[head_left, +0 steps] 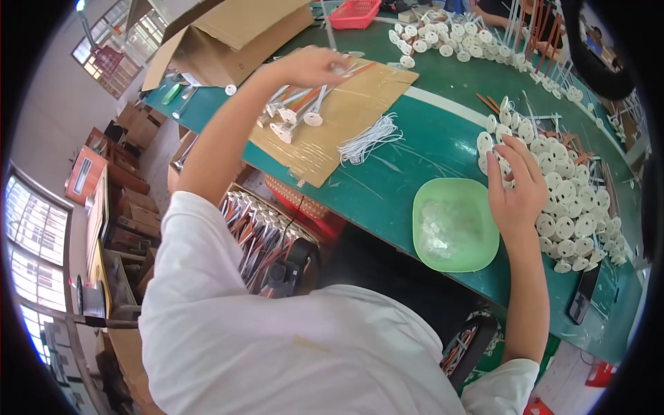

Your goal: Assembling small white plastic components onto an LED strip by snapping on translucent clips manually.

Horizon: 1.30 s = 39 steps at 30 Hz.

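Note:
My left hand (pixel 312 67) is over a flat cardboard sheet (pixel 373 90), its fingers curled and blurred, so I cannot tell whether it grips anything. Below that hand, several strips with round white discs (pixel 312 119) lie on the cardboard. My right hand (pixel 519 190) reaches to the left side of a big heap of white discs (pixel 564 200) with holes, its thumb and fingers apart. Left of my right wrist sits a light green square bowl (pixel 456 257), with something clear or whitish in its bottom. A bundle of thin white cords (pixel 371 140) lies by the cardboard's right edge.
An open cardboard box (pixel 238 52) stands at the far left of the green table (pixel 422 131). Another heap of discs (pixel 456 38) and a red basket (pixel 353 14) are at the back. A dark phone (pixel 584 296) lies near the right edge. A container of strips (pixel 259 228) stands below the table.

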Motion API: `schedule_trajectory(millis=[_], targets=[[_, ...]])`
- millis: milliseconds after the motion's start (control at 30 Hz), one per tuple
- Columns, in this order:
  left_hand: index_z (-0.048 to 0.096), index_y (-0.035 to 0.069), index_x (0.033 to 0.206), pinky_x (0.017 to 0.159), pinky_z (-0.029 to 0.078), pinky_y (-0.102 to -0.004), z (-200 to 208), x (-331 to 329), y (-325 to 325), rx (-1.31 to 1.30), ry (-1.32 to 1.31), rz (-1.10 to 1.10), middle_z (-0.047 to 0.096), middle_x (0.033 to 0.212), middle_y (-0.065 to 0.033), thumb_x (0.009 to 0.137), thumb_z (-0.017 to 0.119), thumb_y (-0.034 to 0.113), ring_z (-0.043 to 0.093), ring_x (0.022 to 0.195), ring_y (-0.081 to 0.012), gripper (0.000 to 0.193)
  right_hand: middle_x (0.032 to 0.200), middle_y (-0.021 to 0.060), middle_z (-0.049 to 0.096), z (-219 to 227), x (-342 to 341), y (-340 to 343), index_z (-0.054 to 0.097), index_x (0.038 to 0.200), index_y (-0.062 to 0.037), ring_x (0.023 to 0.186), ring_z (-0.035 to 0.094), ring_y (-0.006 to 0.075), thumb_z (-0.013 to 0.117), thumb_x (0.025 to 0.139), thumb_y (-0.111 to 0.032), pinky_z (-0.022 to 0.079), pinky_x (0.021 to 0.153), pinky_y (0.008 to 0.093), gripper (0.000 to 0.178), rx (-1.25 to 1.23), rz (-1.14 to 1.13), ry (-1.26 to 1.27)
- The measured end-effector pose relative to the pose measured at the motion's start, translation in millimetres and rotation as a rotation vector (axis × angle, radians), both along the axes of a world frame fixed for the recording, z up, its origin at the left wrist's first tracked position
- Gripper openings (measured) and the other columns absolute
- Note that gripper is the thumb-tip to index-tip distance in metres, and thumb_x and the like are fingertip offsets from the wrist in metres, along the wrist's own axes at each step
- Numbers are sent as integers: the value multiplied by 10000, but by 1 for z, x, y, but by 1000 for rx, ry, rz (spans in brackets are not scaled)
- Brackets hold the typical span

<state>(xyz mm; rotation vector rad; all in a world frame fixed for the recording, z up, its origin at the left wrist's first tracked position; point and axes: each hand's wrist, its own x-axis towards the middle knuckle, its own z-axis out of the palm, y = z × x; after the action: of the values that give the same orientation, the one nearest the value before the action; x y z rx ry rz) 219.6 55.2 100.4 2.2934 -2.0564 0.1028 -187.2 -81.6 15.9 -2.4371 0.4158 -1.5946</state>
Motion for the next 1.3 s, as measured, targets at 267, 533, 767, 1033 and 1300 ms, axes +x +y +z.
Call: schedule_trajectory(millis=[267, 533, 767, 1033, 1300], targets=[[648, 223, 1242, 663, 528, -367, 8, 49, 53, 731, 245, 573, 681, 940, -61, 835, 661, 282, 658, 756, -183, 412, 1049, 66, 738, -3, -4, -13, 718, 896, -40, 703, 657, 160, 749, 827, -51, 445, 494, 248, 77, -132, -79, 47], [423, 339, 1503, 651, 528, -356, 4, 55, 59, 701, 270, 503, 671, 950, -38, 837, 732, 272, 645, 744, -175, 737, 875, 113, 709, -3, 2, -3, 687, 865, -39, 753, 697, 266, 755, 805, -68, 537, 595, 360, 96, -137, -71, 87], [624, 141, 1271, 894, 522, -437, 6, -90, -14, 160, -190, 111, 682, 1089, -159, 876, 679, 284, 648, 1049, -325, 424, 771, 99, 696, -8, -1, 0, 678, 816, -39, 638, 668, 269, 765, 785, -72, 531, 589, 354, 97, 28, -47, 134], [685, 65, 1112, 769, 517, -385, -31, -204, -174, -306, 343, -453, 685, 932, -138, 900, 669, 281, 661, 826, -293, 303, 768, 82, 697, -9, 1, -3, 677, 794, -61, 644, 671, 272, 759, 772, -72, 526, 574, 365, 85, -53, -19, 151], [722, 94, 1127, 806, 516, -468, -40, -294, -240, -247, 279, -657, 683, 841, -200, 910, 646, 413, 669, 847, -361, 392, 766, 74, 696, -7, 4, 6, 668, 782, -61, 634, 672, 255, 755, 752, -69, 536, 557, 355, 92, -68, 17, 163]])
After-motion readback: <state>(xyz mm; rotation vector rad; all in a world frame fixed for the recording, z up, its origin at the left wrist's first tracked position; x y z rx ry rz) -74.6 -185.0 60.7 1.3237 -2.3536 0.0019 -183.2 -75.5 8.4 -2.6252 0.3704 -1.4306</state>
